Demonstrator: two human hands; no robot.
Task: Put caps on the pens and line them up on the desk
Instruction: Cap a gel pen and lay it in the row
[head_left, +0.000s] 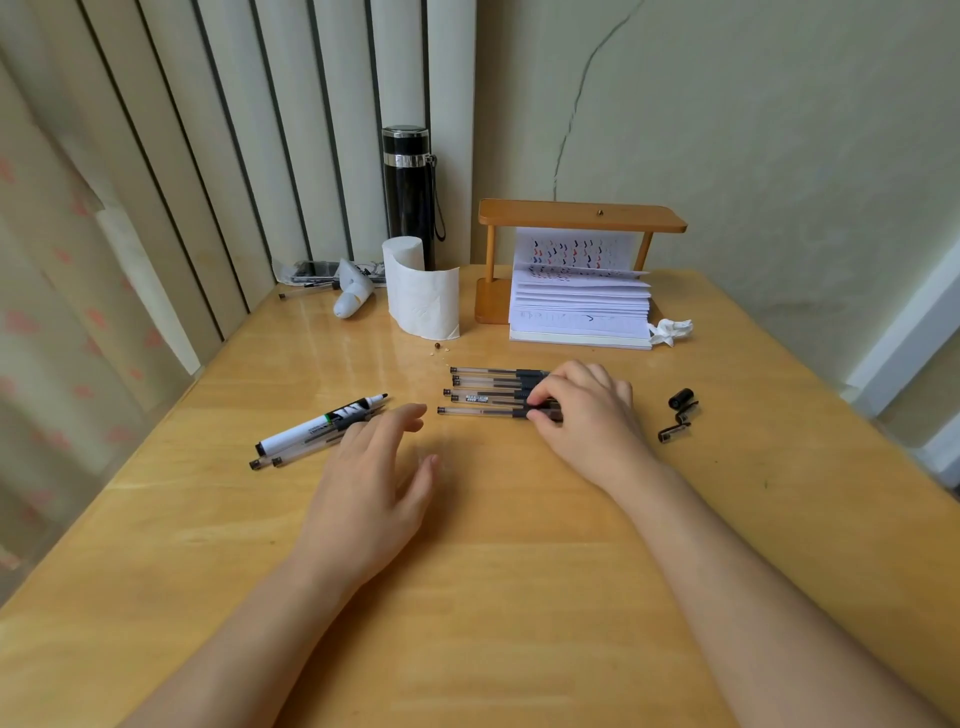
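Our right hand (582, 410) has its fingers curled down on the capped ends of the row of pens (488, 395), with the fingertips pressing on the nearest pen; whether the grip really closes around this pen or only touches it from above, we cannot tell. Our left hand (374, 467) is open, fingers spread and relaxed, and holds nothing; its fingertips are just beside the loose pens (296, 452) at the left, and they cover part of them.

We see about five thin pens in the row, lying parallel and close together near the middle of the desk (493, 597). Their barrels are clear plastic with dark grips; the right hand hides their caps. At the left lies a thick white marker (322, 423) with its black tip bare, touching the two thin pens beside it. Right of the row, well apart, lie small black caps (680, 410); their exact number is hard to make out.

The desk is light wood, smooth and a little shiny.
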